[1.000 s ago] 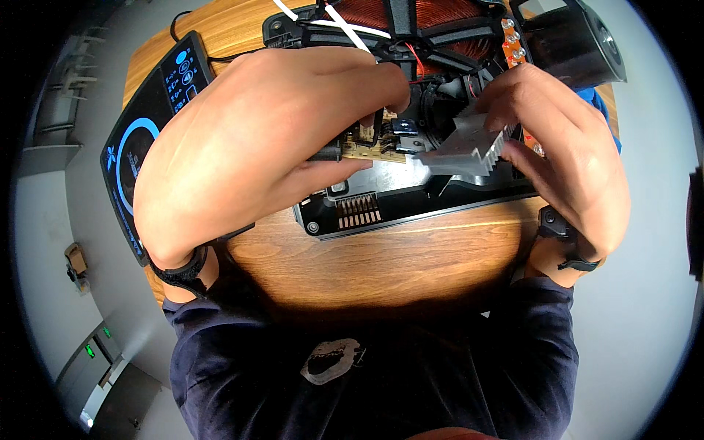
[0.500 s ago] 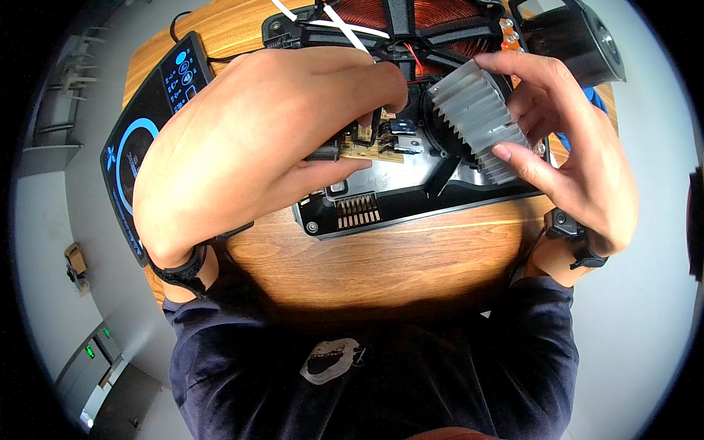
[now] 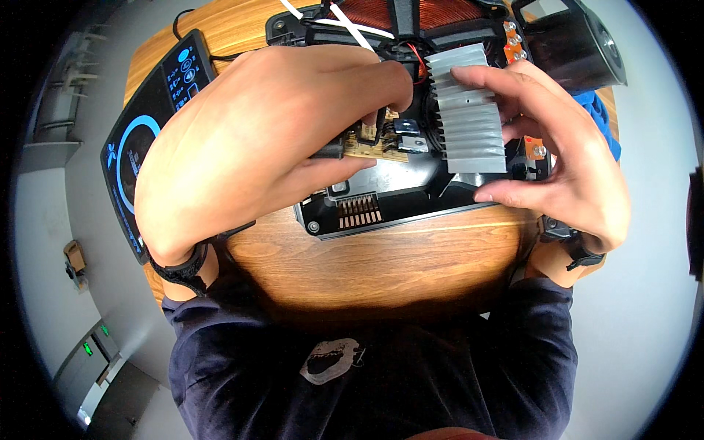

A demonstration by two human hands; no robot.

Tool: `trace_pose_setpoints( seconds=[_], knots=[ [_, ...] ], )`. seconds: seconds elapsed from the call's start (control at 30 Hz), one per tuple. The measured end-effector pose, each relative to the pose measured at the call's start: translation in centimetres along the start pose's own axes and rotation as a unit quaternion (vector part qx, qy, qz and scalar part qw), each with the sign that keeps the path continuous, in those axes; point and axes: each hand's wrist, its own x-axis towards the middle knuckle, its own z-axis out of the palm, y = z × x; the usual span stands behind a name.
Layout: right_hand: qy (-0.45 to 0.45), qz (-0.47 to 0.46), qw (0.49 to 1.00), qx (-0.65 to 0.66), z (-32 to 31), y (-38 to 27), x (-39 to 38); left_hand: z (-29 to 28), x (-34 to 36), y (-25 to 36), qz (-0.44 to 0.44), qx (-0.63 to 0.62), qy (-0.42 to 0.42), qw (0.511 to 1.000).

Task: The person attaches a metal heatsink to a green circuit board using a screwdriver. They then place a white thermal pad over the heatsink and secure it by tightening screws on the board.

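My left hand (image 3: pixel 271 132) is closed round a tan circuit board (image 3: pixel 364 150) with black parts, held over the open black appliance base (image 3: pixel 411 198). Two small black and silver transistors (image 3: pixel 408 136) stick out from the board's right side. On the right, my right hand (image 3: pixel 557 139) grips a silver finned heat sink (image 3: pixel 469 110) above the round fan opening. Its index finger lies on the fins, other fingers are partly hidden behind, and the thumb rests just below the lower end.
Copper coil windings (image 3: pixel 359 13) in a black frame fill the back of the base, crossed by white sleeved wires (image 3: pixel 350 24). A black control panel (image 3: pixel 128 158) lies at left. At the back right stand a dark jug (image 3: pixel 579 44) and blue cloth (image 3: pixel 601 117).
The heat sink has turned from a slant to nearly upright and shifted a little. My right thumb has come off its fins and moved below it. My left hand barely moved.
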Motion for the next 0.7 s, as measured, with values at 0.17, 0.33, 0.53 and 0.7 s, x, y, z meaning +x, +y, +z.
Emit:
trace_pose_setpoints(
  seconds=[0.17,0.33,0.53,0.7],
  knots=[
    [-0.021,-0.021,0.998,-0.054,-0.1,0.2,0.3,-0.1,0.1,0.1,-0.010,-0.009,-0.008,1.000],
    [0.010,0.009,1.000,0.026,0.4,0.0,0.4,-0.1,0.2,0.0,-0.002,-0.005,-0.008,1.000],
    [0.036,0.072,0.995,0.055,0.9,-0.6,0.8,-0.4,0.3,0.2,-0.009,-0.001,-0.007,1.000],
    [0.067,0.093,0.992,0.060,2.8,-0.8,1.8,-0.3,0.1,0.2,-0.069,-0.020,0.018,0.997]
  ],
)
